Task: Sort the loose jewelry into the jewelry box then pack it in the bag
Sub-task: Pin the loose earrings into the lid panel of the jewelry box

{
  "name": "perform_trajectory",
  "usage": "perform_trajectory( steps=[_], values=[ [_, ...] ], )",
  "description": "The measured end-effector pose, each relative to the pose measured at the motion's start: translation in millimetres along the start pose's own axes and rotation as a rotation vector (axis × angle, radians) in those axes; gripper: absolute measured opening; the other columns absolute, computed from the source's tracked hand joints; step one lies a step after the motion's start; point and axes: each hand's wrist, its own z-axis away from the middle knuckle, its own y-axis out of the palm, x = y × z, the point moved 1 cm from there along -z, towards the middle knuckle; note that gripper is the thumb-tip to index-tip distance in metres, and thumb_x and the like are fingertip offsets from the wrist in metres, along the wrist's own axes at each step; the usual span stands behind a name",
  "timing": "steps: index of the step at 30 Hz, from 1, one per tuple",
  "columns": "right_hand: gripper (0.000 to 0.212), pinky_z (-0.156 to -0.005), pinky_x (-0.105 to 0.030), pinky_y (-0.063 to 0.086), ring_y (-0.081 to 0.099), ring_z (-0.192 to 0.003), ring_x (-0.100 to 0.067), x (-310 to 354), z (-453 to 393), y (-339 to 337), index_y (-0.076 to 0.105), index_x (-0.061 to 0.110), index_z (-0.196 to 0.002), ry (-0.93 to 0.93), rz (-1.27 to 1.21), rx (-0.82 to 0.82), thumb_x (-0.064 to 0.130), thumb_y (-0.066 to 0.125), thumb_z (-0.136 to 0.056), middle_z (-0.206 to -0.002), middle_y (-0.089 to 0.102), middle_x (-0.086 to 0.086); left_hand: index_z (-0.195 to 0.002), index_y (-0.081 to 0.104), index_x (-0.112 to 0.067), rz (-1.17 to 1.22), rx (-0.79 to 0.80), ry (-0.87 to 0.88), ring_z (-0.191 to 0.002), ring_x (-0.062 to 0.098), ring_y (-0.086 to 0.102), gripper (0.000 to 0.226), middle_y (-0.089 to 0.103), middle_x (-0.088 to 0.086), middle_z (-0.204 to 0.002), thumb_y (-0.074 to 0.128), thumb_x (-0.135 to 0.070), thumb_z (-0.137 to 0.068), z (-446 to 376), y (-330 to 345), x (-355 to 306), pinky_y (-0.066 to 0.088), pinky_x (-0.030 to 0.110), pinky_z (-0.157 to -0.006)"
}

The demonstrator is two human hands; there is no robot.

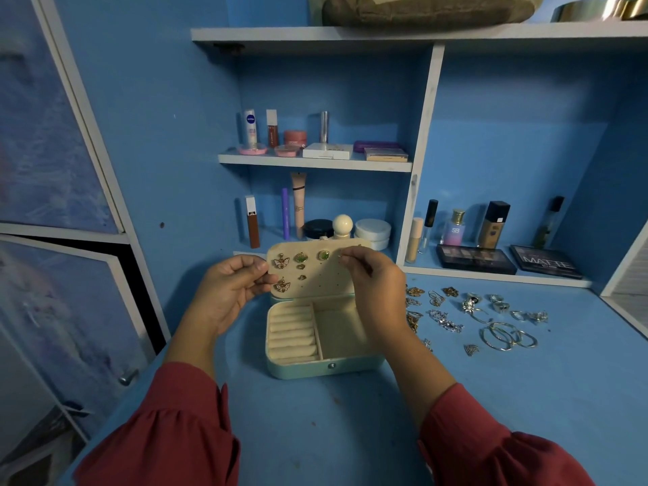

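Observation:
A mint-green jewelry box (308,370) stands open on the blue desk, with cream ring rolls on its left and a bare compartment on its right. Its raised cream lid panel (322,278) carries several earrings: two butterfly pieces (281,263) and green stone studs (323,255). My left hand (231,285) grips the panel's left edge. My right hand (371,275) pinches a small earring (341,256) against the panel's upper right. Loose jewelry (470,310) lies spread on the desk to the right of the box.
Cosmetics fill the shelves (315,162) behind the box: tubes, jars and bottles. Two dark eyeshadow palettes (475,258) lie at the right back. Silver hoops (505,336) lie nearest the right edge. A brown bag (427,10) sits on the top shelf.

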Motion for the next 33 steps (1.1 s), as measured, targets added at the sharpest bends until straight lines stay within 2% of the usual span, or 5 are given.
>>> perform_trajectory(
  steps=[4,12,19,27,33],
  values=[
    [0.016,-0.078,-0.007,0.042,0.056,-0.088,0.007,-0.5,0.3,0.2,0.067,0.028,-0.089,0.071,-0.067,0.036,0.014,0.060,-0.093,-0.090,0.064,0.018,-0.086,0.061,0.000,-0.005,0.007,-0.001,-0.067,0.013,0.069,0.009,0.071,0.006,-0.070,0.053,0.002,-0.090,0.1,-0.5,-0.2,0.055,0.019,-0.061],
    [0.010,-0.072,-0.012,0.045,0.058,-0.077,0.006,-1.3,-2.9,2.4,0.071,0.022,-0.094,0.156,-0.093,-0.030,0.018,0.062,-0.092,-0.082,0.067,0.015,-0.086,0.061,0.001,-0.006,0.015,0.006,-0.066,0.013,0.069,0.010,0.070,0.005,-0.069,0.052,0.003,-0.090,0.1,-0.4,0.2,0.055,0.019,-0.062],
    [0.013,-0.076,-0.008,0.043,0.056,-0.084,0.006,0.3,0.4,-0.8,0.070,0.021,-0.093,0.164,-0.077,0.016,0.014,0.060,-0.093,-0.086,0.063,0.019,-0.086,0.061,0.001,-0.007,0.010,0.003,-0.067,0.014,0.069,0.010,0.071,0.006,-0.071,0.052,0.003,-0.091,-0.1,-1.9,0.8,0.056,0.020,-0.063],
    [0.011,-0.084,-0.023,0.048,0.058,-0.089,-0.002,1.5,-2.7,1.7,0.071,0.022,-0.094,0.192,-0.095,0.012,0.017,0.062,-0.092,-0.089,0.067,0.013,-0.086,0.061,0.000,-0.009,0.015,-0.004,-0.068,0.014,0.069,0.009,0.071,0.007,-0.072,0.053,0.002,-0.090,0.5,-2.8,0.7,0.056,0.020,-0.062],
    [0.005,-0.081,-0.029,0.052,0.062,-0.087,-0.009,1.0,-5.3,4.3,0.071,0.024,-0.089,0.219,-0.103,-0.038,0.020,0.067,-0.088,-0.084,0.070,0.007,-0.086,0.061,0.001,-0.010,0.019,0.000,-0.067,0.014,0.069,0.009,0.071,0.006,-0.072,0.053,0.002,-0.090,-0.2,-2.1,0.9,0.056,0.020,-0.062]
  ],
)
